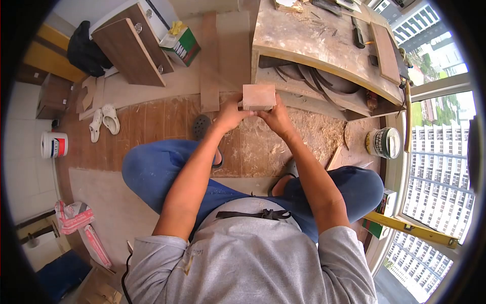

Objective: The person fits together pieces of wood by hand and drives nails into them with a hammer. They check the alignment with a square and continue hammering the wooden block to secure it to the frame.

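Both curled hands point(229, 117) point(277, 118) grip a block point(258, 95).

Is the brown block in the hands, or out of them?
In: the left hand and the right hand hold the block by opposite sides.

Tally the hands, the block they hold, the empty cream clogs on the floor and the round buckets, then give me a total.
Hands: 2
Held block: 1
Cream clogs: 2
Round buckets: 2
Total: 7

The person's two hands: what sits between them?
A brown, block-like piece, held between the left hand and the right hand; the head view shows it.
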`<state>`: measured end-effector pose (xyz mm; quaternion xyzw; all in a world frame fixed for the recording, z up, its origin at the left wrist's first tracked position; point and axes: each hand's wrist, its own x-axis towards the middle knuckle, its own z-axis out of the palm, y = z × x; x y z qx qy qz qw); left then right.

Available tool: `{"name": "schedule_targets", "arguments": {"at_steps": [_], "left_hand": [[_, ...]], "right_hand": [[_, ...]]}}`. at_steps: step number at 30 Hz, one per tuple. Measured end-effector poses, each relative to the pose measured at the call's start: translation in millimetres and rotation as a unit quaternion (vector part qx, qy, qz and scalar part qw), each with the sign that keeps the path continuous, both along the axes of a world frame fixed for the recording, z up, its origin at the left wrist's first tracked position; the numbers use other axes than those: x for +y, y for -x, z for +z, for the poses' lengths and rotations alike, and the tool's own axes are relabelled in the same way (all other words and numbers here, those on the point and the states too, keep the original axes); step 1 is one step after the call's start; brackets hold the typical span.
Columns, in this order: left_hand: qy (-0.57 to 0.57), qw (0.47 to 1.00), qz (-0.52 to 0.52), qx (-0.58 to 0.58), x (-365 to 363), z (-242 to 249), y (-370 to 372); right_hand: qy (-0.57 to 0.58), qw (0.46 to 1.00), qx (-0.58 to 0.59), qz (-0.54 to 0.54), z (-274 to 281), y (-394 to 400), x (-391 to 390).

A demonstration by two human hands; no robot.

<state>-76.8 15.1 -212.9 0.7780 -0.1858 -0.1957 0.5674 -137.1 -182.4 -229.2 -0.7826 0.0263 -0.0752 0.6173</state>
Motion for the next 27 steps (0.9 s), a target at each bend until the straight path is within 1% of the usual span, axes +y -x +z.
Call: {"name": "schedule_targets", "arguments": {"at_steps": [1,3,4,6,7,9,10,12,13,15,17,20,21,22,23,24,25,26,27], "left_hand": [[0.014,1.0,0.002,0.011,-1,1,0],[0.023,1.0,0.009,0.014,-3,-3,-4],[0.031,0.999,0.016,0.017,-3,-6,-4],[0.021,1.0,0.01,0.018,-1,-9,-4],[0.011,1.0,0.005,0.018,0,-9,-5],[-0.005,1.0,-0.001,0.014,3,-8,-7],[-0.022,1.0,-0.005,0.013,3,-9,-8],[-0.02,1.0,0.0,0.004,3,-8,-5],[-0.02,1.0,0.006,0.003,3,-6,-3],[-0.019,1.0,0.01,-0.009,2,-3,1],[-0.019,1.0,0.013,-0.021,0,1,0],[-0.011,0.996,0.006,-0.09,5,-1,1],[-0.012,0.995,0.007,-0.102,13,-5,4],[-0.083,0.996,-0.041,-0.004,25,-5,-1],[-0.18,0.982,-0.024,-0.044,33,6,3],[-0.337,0.94,-0.041,-0.036,39,21,-5],[-0.382,0.923,-0.049,-0.019,45,44,-4],[-0.383,0.923,-0.016,-0.037,50,70,2],[-0.368,0.928,0.003,-0.046,54,84,-7]], "right_hand": [[0.0,1.0,-0.001,0.0,4,-1,0],[0.015,0.999,0.043,-0.017,8,4,1],[0.015,0.999,0.043,-0.018,4,4,0],[0.041,0.999,0.024,0.014,1,0,-2],[0.042,0.999,0.021,0.013,1,0,-4],[0.098,0.995,-0.002,0.026,3,1,-8],[0.1,0.995,-0.009,0.024,6,2,-10],[0.081,0.994,0.07,0.026,8,6,-12],[0.083,0.994,0.064,0.024,7,6,-13],[0.141,0.989,0.046,0.018,6,7,-13],[0.137,0.989,0.04,0.026,7,5,-15],[0.156,0.987,0.034,0.03,-6,5,-18],[0.219,0.974,0.049,0.041,-28,7,-24],[0.288,0.955,0.06,0.046,-32,6,-37],[0.361,0.923,0.107,0.081,-15,7,-50],[0.427,0.883,0.159,0.113,5,7,-63],[0.439,0.879,0.152,0.103,40,2,-80],[0.443,0.856,0.2,0.179,90,6,-89],[0.44,0.825,0.247,0.252,140,12,-96]]}}
